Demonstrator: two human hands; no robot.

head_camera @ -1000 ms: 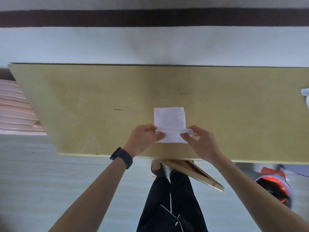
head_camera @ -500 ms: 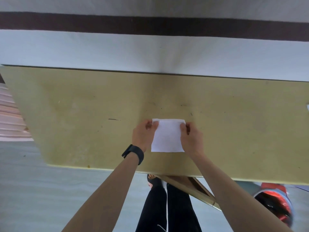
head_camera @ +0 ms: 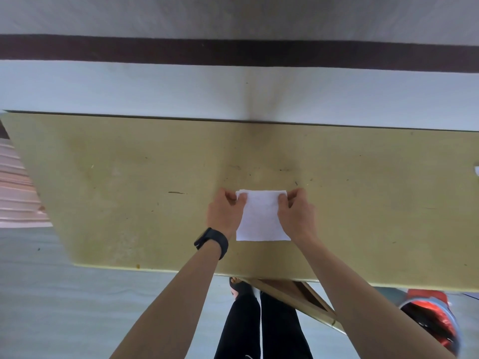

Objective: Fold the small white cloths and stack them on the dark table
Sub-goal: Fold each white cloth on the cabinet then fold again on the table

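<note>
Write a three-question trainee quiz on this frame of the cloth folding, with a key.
1. True or false: only the right hand holds the white cloth, and the left hand is off it.
2. Which wrist wears the black band? A) left B) right C) neither
3. Fill in: both hands pinch the cloth's ___ corners (near or far from the person).
Key: 1 false; 2 A; 3 far.
</note>
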